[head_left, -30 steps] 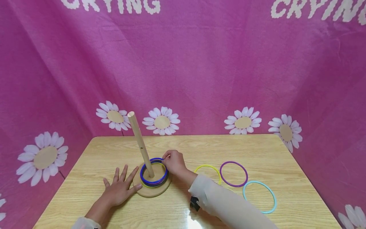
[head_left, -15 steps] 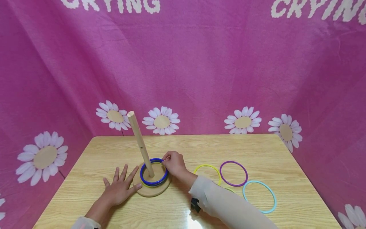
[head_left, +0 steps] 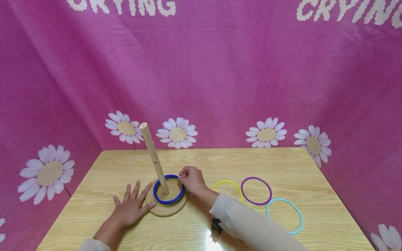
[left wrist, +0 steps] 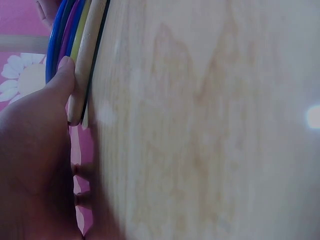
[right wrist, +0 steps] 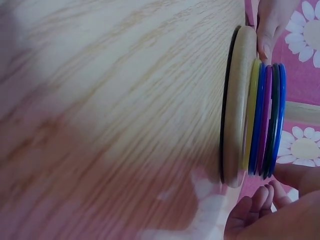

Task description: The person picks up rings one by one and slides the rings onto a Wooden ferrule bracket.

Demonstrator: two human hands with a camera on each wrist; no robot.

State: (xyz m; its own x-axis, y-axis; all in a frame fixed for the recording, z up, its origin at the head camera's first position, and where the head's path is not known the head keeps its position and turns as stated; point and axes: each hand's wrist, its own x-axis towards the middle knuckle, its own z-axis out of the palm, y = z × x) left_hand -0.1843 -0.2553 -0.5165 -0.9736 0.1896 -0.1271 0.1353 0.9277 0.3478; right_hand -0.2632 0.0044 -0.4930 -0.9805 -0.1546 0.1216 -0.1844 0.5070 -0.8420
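A wooden post (head_left: 153,155) rises from a round wooden base (head_left: 168,211) left of the table's middle. Around its foot lies a stack of rings: yellow (right wrist: 253,100), blue, purple (right wrist: 266,120) and dark green, topped by a blue ring (head_left: 167,202). My right hand (head_left: 193,181) pinches the blue ring at the stack's right edge, its other fingers curled. Spread flat on the table, my left hand (head_left: 127,211) touches the base's left side, and its thumb (left wrist: 64,80) lies on the base's rim.
Right of my right forearm, a yellow ring (head_left: 241,194), a purple ring (head_left: 257,204) and a light blue ring (head_left: 300,218) lie on the wooden table (head_left: 314,188). The sleeve partly covers another yellowish ring. A pink curtain (head_left: 220,87) surrounds the table.
The blue top ring has settled slightly lower and left with my right hand, covering the purple ring beneath in the head view. My left hand stays put.
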